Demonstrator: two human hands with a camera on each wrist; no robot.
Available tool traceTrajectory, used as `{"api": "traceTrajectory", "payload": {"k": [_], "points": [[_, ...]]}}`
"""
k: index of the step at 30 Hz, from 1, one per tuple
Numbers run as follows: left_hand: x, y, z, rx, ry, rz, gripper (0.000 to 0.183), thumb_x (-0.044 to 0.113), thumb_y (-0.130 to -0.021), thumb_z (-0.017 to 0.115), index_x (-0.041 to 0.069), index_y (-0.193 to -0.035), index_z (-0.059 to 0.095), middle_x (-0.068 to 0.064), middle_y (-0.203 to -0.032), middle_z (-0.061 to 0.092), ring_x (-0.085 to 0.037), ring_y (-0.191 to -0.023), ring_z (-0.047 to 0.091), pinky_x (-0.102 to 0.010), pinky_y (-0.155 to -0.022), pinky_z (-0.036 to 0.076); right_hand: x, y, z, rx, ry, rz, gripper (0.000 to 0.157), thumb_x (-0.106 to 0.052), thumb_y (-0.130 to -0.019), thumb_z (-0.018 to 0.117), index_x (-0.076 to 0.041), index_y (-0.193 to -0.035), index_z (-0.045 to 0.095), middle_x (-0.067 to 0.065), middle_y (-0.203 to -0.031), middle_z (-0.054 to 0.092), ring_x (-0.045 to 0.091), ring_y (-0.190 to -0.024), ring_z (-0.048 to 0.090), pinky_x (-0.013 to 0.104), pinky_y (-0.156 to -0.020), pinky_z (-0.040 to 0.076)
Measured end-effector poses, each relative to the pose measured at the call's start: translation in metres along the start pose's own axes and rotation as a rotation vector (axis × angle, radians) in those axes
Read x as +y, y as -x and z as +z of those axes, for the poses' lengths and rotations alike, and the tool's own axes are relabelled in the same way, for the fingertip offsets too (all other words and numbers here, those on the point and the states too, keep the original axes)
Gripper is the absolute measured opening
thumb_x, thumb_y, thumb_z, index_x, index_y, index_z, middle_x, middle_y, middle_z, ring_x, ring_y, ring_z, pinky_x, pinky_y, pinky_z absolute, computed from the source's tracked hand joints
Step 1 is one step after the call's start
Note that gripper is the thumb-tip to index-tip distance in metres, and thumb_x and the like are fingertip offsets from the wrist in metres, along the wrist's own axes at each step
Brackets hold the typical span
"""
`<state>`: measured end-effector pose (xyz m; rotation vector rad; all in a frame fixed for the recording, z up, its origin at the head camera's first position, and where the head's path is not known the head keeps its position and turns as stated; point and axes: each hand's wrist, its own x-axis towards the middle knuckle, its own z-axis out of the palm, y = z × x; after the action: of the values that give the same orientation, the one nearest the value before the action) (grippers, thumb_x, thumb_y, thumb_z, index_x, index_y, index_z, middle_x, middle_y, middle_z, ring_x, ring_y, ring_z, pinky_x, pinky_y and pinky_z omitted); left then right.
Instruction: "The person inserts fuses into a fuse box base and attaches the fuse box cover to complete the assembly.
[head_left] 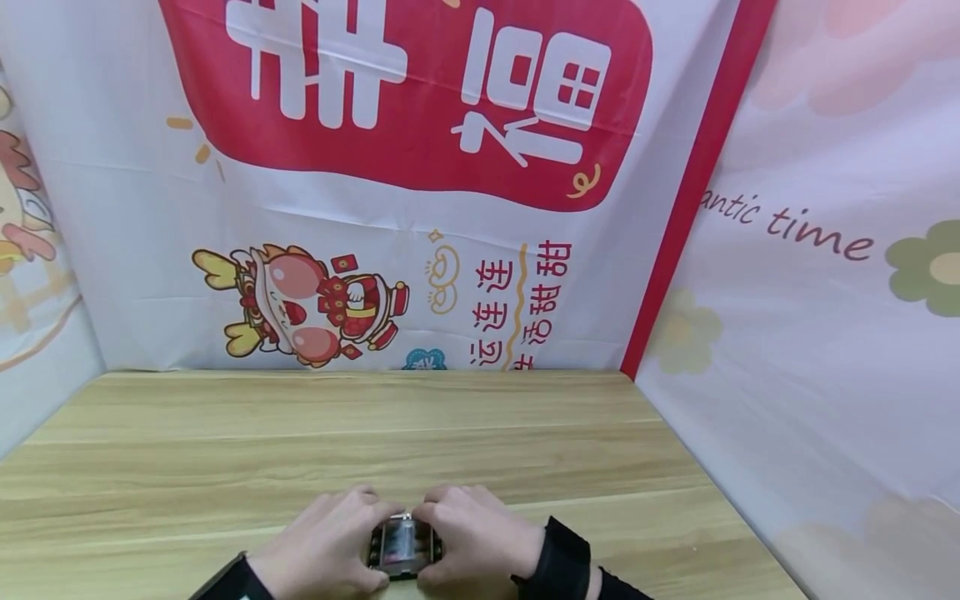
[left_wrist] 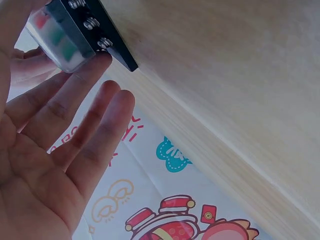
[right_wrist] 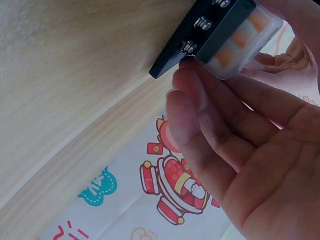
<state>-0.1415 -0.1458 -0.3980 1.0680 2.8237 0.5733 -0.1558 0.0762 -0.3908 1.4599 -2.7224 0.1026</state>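
A small device with a black base and a clear cover (head_left: 401, 542) is at the near middle of the table, between my two hands. My left hand (head_left: 333, 533) holds its left side, the thumb at the near edge and fingers at the far edge. On the opposite side my right hand (head_left: 480, 533) grips it in the same way. Metal screws line the black base (left_wrist: 111, 37) in the left wrist view, with red and green showing through the cover. Orange parts show under the clear cover (right_wrist: 245, 42) in the right wrist view.
The wood-grain table (head_left: 300, 450) ends at a printed white and red cloth (head_left: 420, 179) behind it. Another cloth with flowers (head_left: 825, 317) hangs along the right side. Black bands (head_left: 553, 558) are on the wrists.
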Motion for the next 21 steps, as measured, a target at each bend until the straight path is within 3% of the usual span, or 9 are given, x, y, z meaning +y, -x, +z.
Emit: {"api": "traceTrajectory", "payload": {"k": [12, 16, 21], "points": [[0.0, 0.002, 0.0, -0.012, 0.004, -0.076, 0.066, 0.058, -0.071, 0.071, 0.019, -0.123, 0.06, 0.008, -0.098, 0.053, -0.009, -0.077, 0.048, -0.027, -0.063, 0.042, 0.002, 0.0, -0.009, -0.015, 0.0, 0.039, 0.066, -0.057, -0.064, 0.078, -0.02, -0.116, 0.062, -0.014, -0.096, 0.055, -0.005, -0.077, 0.047, 0.013, -0.059, 0.035], [-0.001, 0.003, 0.0, 0.009, -0.01, -0.058, 0.075, 0.065, -0.07, 0.069, 0.016, -0.125, 0.058, 0.005, -0.103, 0.055, -0.009, -0.08, 0.049, -0.029, -0.066, 0.044, 0.007, 0.003, -0.015, 0.017, -0.003, 0.04, 0.07, -0.062, -0.065, 0.076, -0.017, -0.117, 0.063, -0.011, -0.102, 0.058, -0.002, -0.083, 0.051, 0.013, -0.064, 0.038], [-0.005, 0.008, -0.004, 0.061, -0.063, -0.027, 0.088, 0.078, -0.069, 0.058, 0.012, -0.127, 0.058, -0.002, -0.115, 0.06, -0.015, -0.095, 0.055, -0.04, -0.076, 0.047, 0.019, 0.007, -0.023, 0.086, -0.028, 0.063, 0.071, -0.067, -0.073, 0.065, -0.013, -0.119, 0.063, -0.006, -0.104, 0.061, -0.002, -0.081, 0.053, 0.012, -0.063, 0.038]]}}
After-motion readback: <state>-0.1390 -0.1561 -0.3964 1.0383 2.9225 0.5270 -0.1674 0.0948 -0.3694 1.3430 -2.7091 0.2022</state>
